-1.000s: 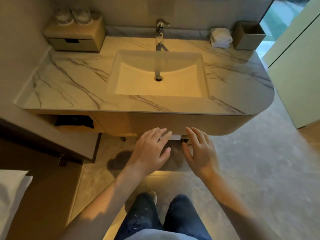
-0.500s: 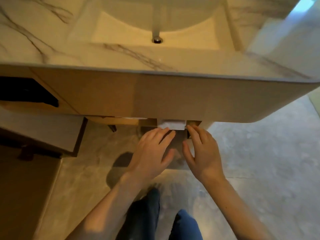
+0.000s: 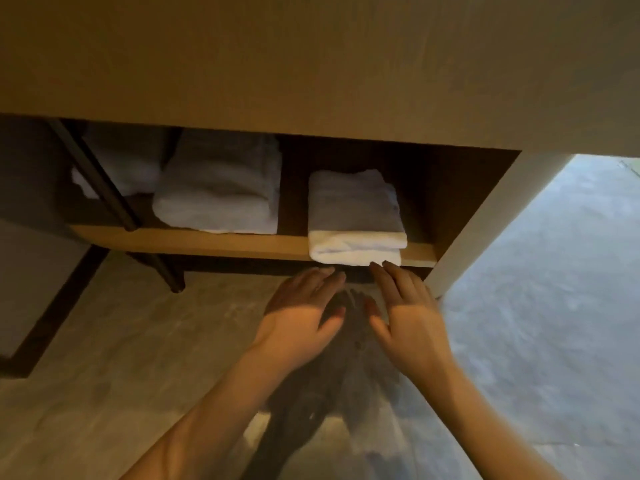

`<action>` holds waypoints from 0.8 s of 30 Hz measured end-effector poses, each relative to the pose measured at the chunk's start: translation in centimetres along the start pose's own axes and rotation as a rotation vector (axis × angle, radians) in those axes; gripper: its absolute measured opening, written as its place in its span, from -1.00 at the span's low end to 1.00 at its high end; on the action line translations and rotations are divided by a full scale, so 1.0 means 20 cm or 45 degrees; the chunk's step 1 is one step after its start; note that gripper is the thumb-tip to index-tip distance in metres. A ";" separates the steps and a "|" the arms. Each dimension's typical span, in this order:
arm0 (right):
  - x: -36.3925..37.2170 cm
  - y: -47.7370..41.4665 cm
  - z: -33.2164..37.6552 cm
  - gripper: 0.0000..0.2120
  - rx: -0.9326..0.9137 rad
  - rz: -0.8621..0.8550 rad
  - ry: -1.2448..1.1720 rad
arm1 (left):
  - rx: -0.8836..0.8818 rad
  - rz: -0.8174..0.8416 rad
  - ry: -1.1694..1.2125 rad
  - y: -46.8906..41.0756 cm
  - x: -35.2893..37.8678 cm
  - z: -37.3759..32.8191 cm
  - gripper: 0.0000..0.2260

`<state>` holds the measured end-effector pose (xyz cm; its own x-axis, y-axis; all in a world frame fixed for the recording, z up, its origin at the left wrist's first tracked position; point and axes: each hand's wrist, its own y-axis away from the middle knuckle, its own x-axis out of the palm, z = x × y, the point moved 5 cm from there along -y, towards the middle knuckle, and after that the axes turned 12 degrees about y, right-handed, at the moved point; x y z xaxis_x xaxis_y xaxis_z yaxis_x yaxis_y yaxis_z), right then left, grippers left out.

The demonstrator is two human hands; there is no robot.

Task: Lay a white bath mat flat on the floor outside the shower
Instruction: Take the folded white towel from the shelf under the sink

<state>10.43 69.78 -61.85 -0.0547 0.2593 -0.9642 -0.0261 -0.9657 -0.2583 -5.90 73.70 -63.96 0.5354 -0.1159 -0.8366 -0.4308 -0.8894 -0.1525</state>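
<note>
A folded white bath mat (image 3: 356,220) lies on the low wooden shelf (image 3: 214,241) under the vanity, in the right-hand compartment, its front fold hanging slightly over the shelf edge. My left hand (image 3: 304,313) is stretched out flat, fingers apart, with its fingertips just below the mat's left front corner. My right hand (image 3: 405,313) is also flat and spread, its fingertips reaching the mat's lower right front edge. Neither hand grips anything.
A stack of folded white towels (image 3: 218,192) fills the middle compartment, with another towel (image 3: 114,168) behind a dark metal leg (image 3: 100,181) on the left. The vanity front (image 3: 311,64) overhangs above. Grey stone floor (image 3: 554,306) spreads to the right and below.
The view has dropped from above the sink to below the vanity, so the shelf and towels have come into sight. Both hands have moved forward to the mat's front edge.
</note>
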 end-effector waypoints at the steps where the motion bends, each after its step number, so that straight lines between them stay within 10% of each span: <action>1: 0.05 -0.01 -0.02 -0.48 0.007 0.006 -0.006 | -0.012 -0.002 0.002 -0.02 0.05 0.05 -0.50; 24: 0.60 -0.55 -0.35 -0.62 0.193 -0.098 -0.387 | 0.093 -0.331 0.328 -0.46 0.26 0.26 -0.55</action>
<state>16.97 83.45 -71.02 -0.3409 0.3450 -0.8745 -0.1885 -0.9364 -0.2960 -3.03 83.58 -69.66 0.7948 -0.0061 -0.6068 -0.3024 -0.8710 -0.3873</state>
